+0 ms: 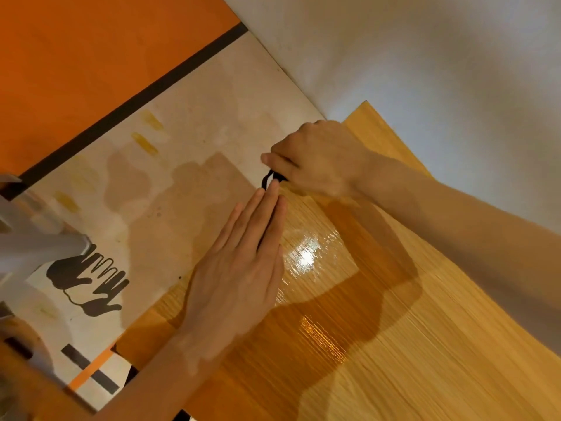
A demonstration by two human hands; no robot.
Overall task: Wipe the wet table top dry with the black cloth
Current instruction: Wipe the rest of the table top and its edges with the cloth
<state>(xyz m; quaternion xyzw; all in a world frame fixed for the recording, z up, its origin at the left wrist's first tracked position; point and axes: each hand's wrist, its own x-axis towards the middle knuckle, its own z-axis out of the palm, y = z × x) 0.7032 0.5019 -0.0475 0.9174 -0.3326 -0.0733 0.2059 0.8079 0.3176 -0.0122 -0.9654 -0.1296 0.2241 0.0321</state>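
So from my head cam, looking down: my left hand point(239, 268) is flat, fingers straight and together, palm pressed down at the edge of the wooden table top point(379, 344), not gripping anything as far as I can see. My right hand point(315, 159) is curled up at the far corner, fingers pinched on the black cloth point(268, 179). Only a thin dark loop of it pokes out between my two hands, right at the table's edge, plus a sliver of black along my left fingers, so most of it is hidden and I can't tell how it's bunched or whether it runs under my palm. The table is clearly still wet, with shiny patches glaring just beside my left hand and nearer to me. Beyond the edge is the pale floor point(188, 165) with black hand-shaped marks point(88, 281). I'd say I'm at the far end of a wipe, or sorting out the cloth. Next I probably need to spread it out and drag it back across those shiny patches with steady pressure.
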